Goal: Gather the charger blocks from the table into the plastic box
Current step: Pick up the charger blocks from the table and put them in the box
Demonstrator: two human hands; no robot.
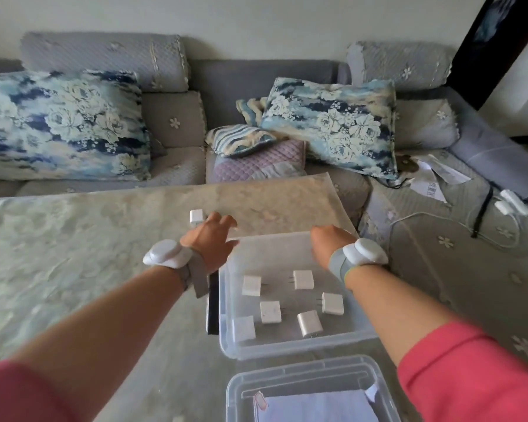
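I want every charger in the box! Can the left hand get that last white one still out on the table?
Probably yes. The left hand is open, and its fingertips are almost at the charger block, with only bare table between them.

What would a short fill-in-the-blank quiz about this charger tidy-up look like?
1. The clear plastic box already holds ___ white charger blocks.
2. One charger block is still out on the table, just beyond the ___ hand.
3. The right hand is at the box's far ___ corner.
4. Both forearms end in ___ sleeves.

Missing words: six; left; right; red
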